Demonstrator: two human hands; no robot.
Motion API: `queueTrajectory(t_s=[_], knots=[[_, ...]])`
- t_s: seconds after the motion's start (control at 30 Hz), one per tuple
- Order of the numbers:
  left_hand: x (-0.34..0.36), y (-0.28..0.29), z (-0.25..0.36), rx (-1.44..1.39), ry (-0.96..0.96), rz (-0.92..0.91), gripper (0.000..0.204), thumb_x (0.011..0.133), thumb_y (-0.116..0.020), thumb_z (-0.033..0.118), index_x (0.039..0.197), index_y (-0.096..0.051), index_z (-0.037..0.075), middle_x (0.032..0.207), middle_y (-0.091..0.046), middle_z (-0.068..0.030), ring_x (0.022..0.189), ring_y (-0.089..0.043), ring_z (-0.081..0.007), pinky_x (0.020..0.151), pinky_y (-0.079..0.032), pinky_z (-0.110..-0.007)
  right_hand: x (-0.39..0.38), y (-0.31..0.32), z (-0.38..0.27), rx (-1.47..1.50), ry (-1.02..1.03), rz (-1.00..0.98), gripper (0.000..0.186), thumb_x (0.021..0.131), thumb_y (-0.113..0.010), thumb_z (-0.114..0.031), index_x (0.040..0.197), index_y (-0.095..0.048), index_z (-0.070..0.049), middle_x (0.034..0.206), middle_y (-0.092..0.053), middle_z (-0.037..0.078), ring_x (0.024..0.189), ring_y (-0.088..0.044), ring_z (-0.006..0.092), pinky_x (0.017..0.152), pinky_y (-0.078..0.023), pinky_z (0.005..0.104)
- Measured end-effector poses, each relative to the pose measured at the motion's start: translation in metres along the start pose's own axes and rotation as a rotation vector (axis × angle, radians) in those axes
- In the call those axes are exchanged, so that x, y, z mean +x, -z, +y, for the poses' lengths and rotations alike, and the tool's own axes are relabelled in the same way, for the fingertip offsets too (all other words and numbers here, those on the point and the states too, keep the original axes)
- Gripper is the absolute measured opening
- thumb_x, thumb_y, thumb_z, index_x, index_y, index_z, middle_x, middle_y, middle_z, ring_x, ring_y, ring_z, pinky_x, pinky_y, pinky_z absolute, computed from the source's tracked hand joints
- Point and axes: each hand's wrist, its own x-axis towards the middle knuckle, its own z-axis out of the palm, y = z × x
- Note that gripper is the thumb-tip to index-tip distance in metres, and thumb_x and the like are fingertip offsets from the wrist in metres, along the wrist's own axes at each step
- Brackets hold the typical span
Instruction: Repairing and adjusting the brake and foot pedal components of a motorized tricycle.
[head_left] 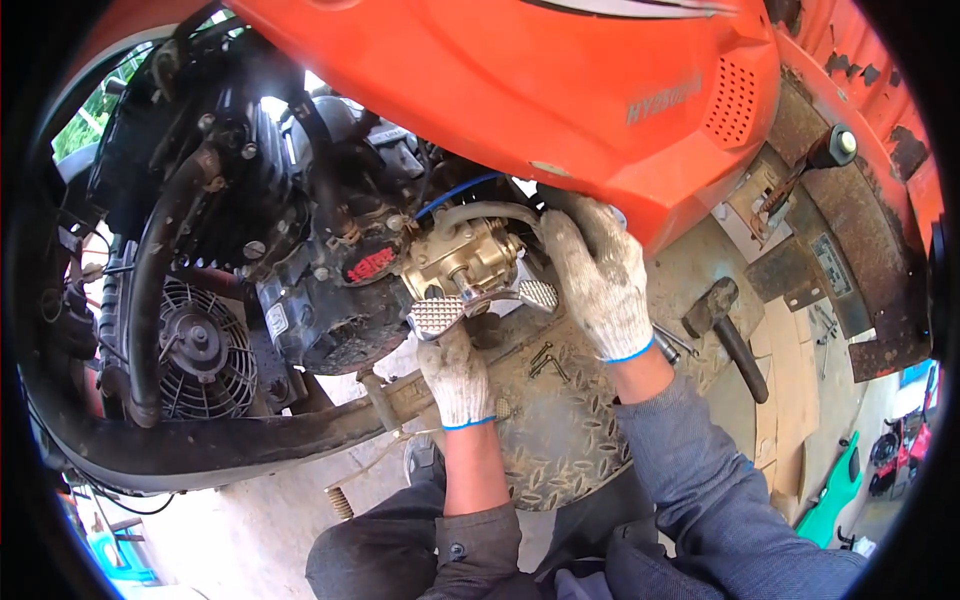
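My left hand (455,380), in a white knit glove with a blue cuff, is at the underside of a ribbed silver foot pedal pad (437,317). Its fingertips are hidden there. A second silver pad (540,294) sits to the right. Just above them a brass-coloured metal housing (465,258) is mounted against the dark engine (325,300), with a grey hose (485,212) curving from it to the right. My right hand (600,280), gloved alike, reaches up beside the hose's end under the red body panel (560,95). What its fingertips touch is hidden.
Several bolts (548,362) lie on the diamond-plate footboard (560,440). To the right are a hammer (725,330) and a metal tool (675,342) partly behind my right wrist. A radiator fan (195,340) and curved black frame tube (250,445) are at left.
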Motion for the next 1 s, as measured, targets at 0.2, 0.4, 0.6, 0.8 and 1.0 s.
queueTrajectory(t_s=[0.2,0.4,0.6,0.8,1.0], knots=[[-0.027,-0.017,0.028,0.15,-0.009,-0.078,0.038,0.109,-0.067,0.035,0.131,-0.064,0.004,0.103,-0.077,-0.0098,0.079,-0.073,-0.0187,0.071,-0.059,-0.033,-0.004,-0.005,-0.023,0.095,-0.015,-0.077,0.031,0.097,-0.072,-0.01,0.126,-0.071,0.002,0.118,-0.074,0.023,0.11,-0.072,0.0404,0.099,-0.056,0.0458],[-0.036,-0.019,0.04,0.267,-0.116,-0.074,0.036,0.11,-0.066,0.031,0.128,-0.068,-0.001,0.103,-0.074,-0.008,0.089,-0.065,-0.013,0.077,-0.054,-0.031,-0.027,0.018,-0.055,-0.226,0.267,-0.115,0.038,0.087,-0.082,-0.009,0.123,-0.074,0.001,0.107,-0.077,0.016,0.093,-0.074,0.033,0.084,-0.059,0.0435],[-0.058,-0.015,0.103,0.575,-0.251,0.032,0.021,0.107,-0.067,0.015,0.114,-0.074,-0.003,0.094,-0.073,-0.0072,0.081,-0.061,-0.0112,0.074,-0.05,-0.027,-0.068,-0.005,-0.09,-0.151,0.234,-0.145,0.06,0.09,-0.078,-0.01,0.146,-0.061,0.004,0.115,-0.071,0.024,0.095,-0.07,0.0365,0.084,-0.057,0.0459],[-0.116,-0.062,0.149,0.883,-0.844,0.14,0.032,0.1,-0.075,0.012,0.129,-0.069,-0.002,0.113,-0.074,-0.0088,0.101,-0.067,-0.0164,0.089,-0.054,-0.03,-0.1,-0.02,-0.053,0.019,0.172,-0.034,0.057,0.092,-0.073,-0.007,0.146,-0.06,0.006,0.113,-0.073,0.022,0.104,-0.071,0.0395,0.093,-0.057,0.0496],[-0.099,-0.09,0.126,1.458,-0.89,-0.12,0.091,0.078,-0.092,0.017,0.155,-0.048,-0.001,0.152,-0.054,-0.0264,0.147,-0.047,-0.0434,0.122,-0.04,-0.052,-0.129,-0.034,-0.042,-0.117,0.099,-0.018,0.057,0.084,-0.075,-0.023,0.134,-0.064,0.001,0.132,-0.064,0.02,0.125,-0.059,0.0408,0.107,-0.047,0.0525]])
